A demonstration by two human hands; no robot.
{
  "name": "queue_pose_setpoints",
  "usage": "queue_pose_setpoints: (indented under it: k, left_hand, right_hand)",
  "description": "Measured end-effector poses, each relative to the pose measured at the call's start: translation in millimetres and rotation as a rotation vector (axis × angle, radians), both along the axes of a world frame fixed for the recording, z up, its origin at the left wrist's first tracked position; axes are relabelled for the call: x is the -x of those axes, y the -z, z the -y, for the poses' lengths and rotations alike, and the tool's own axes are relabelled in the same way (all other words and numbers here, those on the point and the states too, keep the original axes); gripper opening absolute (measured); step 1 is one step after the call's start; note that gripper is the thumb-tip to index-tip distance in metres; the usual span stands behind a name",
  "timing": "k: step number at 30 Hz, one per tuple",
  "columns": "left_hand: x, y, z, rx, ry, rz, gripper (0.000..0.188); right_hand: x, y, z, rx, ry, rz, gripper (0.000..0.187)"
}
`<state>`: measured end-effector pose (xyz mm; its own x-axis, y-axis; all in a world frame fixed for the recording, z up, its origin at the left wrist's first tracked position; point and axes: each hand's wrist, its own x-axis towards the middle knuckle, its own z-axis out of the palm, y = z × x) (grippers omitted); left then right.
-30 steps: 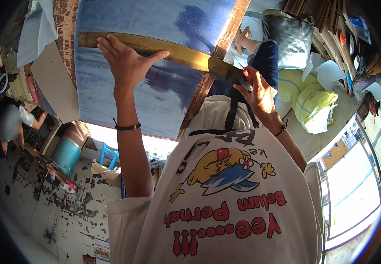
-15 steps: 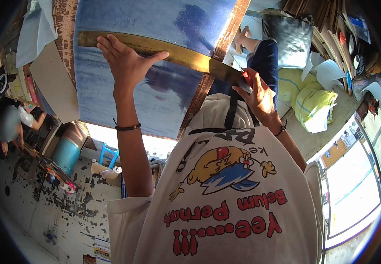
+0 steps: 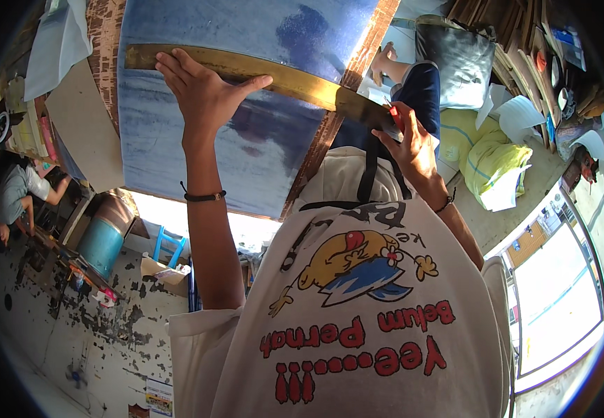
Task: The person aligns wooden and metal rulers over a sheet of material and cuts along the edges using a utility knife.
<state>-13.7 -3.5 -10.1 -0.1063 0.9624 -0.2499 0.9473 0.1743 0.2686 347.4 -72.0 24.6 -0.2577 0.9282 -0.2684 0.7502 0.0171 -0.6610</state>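
Note:
A long brass-coloured straightedge [image 3: 295, 88] lies across the blue worktop [image 3: 246, 184], its right end reaching past the worn reddish edge. Pressed on its left part is my left hand [image 3: 199, 97], fingers stretched and thumb spread to the right. My right hand [image 3: 417, 150] is beside the straightedge's right end, closed round a red-handled cutter [image 3: 396, 120] with a thin pale tip. The fingers partly hide the cutter. Whether its tip touches the straightedge, I cannot tell.
A yellow-green bundle [image 3: 493, 164] and a black padded sheet [image 3: 455, 63] lie to the right. Wooden strips [image 3: 521, 63] pile up at the far right. A person's bare foot [image 3: 387, 64] shows beyond the straightedge. Another person [image 3: 16, 198] sits at the left, near a blue drum [image 3: 101, 245].
The straightedge's left end has moved slightly away from me, with my left hand still flat on it. My right hand and the cutter have shifted slightly.

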Motion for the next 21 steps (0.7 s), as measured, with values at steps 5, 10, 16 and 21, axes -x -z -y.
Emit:
queue_pose_setpoints:
  k: [5,10,16,21]
  left_hand:
    - [-2,1,-1,0.007,0.037,-0.026,0.157]
    - [0,6,1,-0.038,0.039,-0.013,0.159]
    - [1,11,2,-0.078,0.021,0.040,0.161]
    - [5,8,1,-0.066,-0.002,0.053,0.162]
  right_hand:
    - [-5,8,3,-0.064,-0.011,-0.003,0.057]
    - [-6,10,3,-0.058,-0.011,0.000,0.059]
    - [-6,15,6,-0.125,0.000,-0.020,0.059]
    - [-2,13,5,-0.101,0.002,-0.022,0.058]
